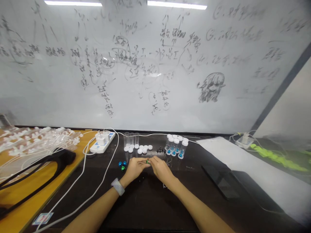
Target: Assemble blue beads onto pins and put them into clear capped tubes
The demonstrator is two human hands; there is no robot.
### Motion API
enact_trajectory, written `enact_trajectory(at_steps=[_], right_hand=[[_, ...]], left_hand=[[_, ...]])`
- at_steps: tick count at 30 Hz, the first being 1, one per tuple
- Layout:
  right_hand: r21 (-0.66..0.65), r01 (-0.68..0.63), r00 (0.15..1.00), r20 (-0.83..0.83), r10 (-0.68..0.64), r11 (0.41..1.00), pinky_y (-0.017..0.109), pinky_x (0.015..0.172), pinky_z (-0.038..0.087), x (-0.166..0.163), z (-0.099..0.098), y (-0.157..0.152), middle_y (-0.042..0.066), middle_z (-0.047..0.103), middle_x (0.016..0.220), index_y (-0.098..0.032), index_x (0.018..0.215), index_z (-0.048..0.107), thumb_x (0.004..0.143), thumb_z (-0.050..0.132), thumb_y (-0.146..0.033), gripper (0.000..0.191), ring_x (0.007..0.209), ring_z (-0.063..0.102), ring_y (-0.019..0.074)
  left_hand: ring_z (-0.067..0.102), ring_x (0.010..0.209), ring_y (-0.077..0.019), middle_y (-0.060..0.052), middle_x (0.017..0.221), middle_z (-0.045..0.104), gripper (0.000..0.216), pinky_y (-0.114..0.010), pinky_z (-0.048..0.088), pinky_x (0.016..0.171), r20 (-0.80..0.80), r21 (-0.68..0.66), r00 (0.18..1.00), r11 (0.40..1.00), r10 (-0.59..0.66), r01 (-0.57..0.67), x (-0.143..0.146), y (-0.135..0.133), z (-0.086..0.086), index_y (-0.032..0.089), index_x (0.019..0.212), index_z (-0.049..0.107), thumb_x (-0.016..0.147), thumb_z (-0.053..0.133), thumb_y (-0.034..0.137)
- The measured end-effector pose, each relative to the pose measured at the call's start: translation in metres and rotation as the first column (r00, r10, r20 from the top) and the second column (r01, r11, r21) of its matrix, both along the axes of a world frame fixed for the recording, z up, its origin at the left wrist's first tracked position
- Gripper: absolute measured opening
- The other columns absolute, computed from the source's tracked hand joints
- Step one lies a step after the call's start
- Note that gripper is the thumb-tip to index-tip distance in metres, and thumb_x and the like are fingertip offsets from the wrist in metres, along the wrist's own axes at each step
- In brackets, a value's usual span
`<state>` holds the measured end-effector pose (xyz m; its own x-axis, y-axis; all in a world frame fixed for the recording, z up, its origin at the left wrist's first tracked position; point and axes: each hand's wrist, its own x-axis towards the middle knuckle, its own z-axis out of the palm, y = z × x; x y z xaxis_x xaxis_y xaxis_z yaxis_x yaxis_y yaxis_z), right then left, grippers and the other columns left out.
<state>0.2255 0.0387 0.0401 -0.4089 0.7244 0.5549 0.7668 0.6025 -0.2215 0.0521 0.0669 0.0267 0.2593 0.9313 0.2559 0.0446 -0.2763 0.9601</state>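
Note:
My left hand (134, 168) and my right hand (160, 168) meet fingertip to fingertip above the dark table. Between them is a small green ball (147, 162), mostly covered by the fingers; both hands pinch at it. Just left of my left hand lie two shiny blue balls (122, 163) and a green one (122, 168). Beyond the hands are several white round caps (143, 149) and a little pile of small black parts (161, 150). Clear tubes (131, 139) stand behind the caps. To the right, several capped tubes (176, 147) have blue balls inside.
A white power strip (103, 142) and its cables (107, 171) lie on the left. A yellow table (63, 171) there bears clear plastic parts and a black strap (58, 158). To the right are a dark phone-like slab (220, 183) and a white sheet (257, 171). A whiteboard (145, 106) stands behind.

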Motion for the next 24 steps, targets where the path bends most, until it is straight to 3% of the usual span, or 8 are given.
enact_trajectory(at_steps=[4, 8, 10, 13, 19, 24], right_hand=[[-0.094, -0.078, 0.969, -0.242, 0.054, 0.992, 0.03, 0.072, 0.054, 0.001, 0.0, 0.002, 0.006, 0.066, 0.085, -0.018, 0.091, 0.066, 0.099, 0.046, -0.02, 0.022, 0.077, 0.066, 0.0195], [-0.338, -0.184, 0.848, -0.529, -0.025, 0.923, 0.027, 0.049, 0.055, 0.001, 0.003, 0.003, 0.004, 0.069, 0.075, -0.019, 0.09, 0.068, 0.093, 0.056, -0.033, 0.019, 0.059, 0.067, 0.0186], [-0.38, -0.216, 0.812, -0.582, -0.05, 0.899, 0.026, 0.045, 0.054, 0.001, 0.005, 0.002, 0.003, 0.07, 0.075, -0.019, 0.089, 0.067, 0.09, 0.059, -0.036, 0.019, 0.056, 0.067, 0.0187], [-0.333, -0.202, 0.852, -0.524, -0.003, 0.921, 0.025, 0.047, 0.053, 0.002, 0.007, 0.001, 0.004, 0.07, 0.079, -0.019, 0.09, 0.067, 0.094, 0.054, -0.035, 0.021, 0.058, 0.067, 0.0179], [-0.068, -0.067, 0.955, -0.292, 0.044, 0.995, 0.031, 0.075, 0.052, 0.0, -0.001, 0.001, 0.007, 0.066, 0.087, -0.019, 0.091, 0.064, 0.099, 0.045, -0.023, 0.021, 0.08, 0.065, 0.0206], [-0.043, -0.038, 0.952, -0.306, 0.023, 0.998, 0.031, 0.077, 0.05, -0.004, -0.005, 0.0, 0.007, 0.066, 0.087, -0.019, 0.094, 0.063, 0.099, 0.043, -0.018, 0.021, 0.082, 0.065, 0.0202]], left_hand=[[0.075, 0.085, -0.03, -0.011, 0.09, 0.079, 0.036, -0.04, 0.062, 0.081, -0.007, 0.022, 1.0, 1.0, 0.014, -0.014, -0.001, -0.001, 0.001, 0.012, 0.099, 0.077, 0.066, 0.083, 0.027], [0.075, 0.085, -0.0301, -0.01, 0.09, 0.079, 0.034, -0.039, 0.062, 0.08, -0.032, 0.063, 0.999, 0.998, 0.03, -0.028, -0.001, -0.004, 0.003, 0.013, 0.098, 0.077, 0.067, 0.083, 0.027], [0.075, 0.085, -0.03, -0.009, 0.09, 0.079, 0.033, -0.039, 0.062, 0.079, -0.045, 0.075, 0.999, 0.997, 0.023, -0.02, -0.001, -0.005, 0.004, 0.014, 0.098, 0.078, 0.067, 0.083, 0.027], [0.075, 0.085, -0.0299, -0.009, 0.09, 0.079, 0.032, -0.038, 0.062, 0.079, -0.045, 0.086, 0.999, 0.996, 0.0, 0.004, -0.001, -0.005, 0.005, 0.015, 0.097, 0.078, 0.068, 0.082, 0.027], [0.075, 0.084, -0.0303, -0.011, 0.091, 0.079, 0.035, -0.04, 0.061, 0.08, -0.008, 0.044, 1.0, 0.999, 0.003, -0.003, 0.001, -0.004, 0.003, 0.014, 0.098, 0.078, 0.066, 0.084, 0.028], [0.075, 0.083, -0.0293, -0.011, 0.088, 0.079, 0.04, -0.039, 0.061, 0.08, 0.044, -0.026, 0.999, 1.0, 0.013, -0.012, 0.003, -0.003, 0.003, 0.011, 0.098, 0.077, 0.063, 0.086, 0.028]])
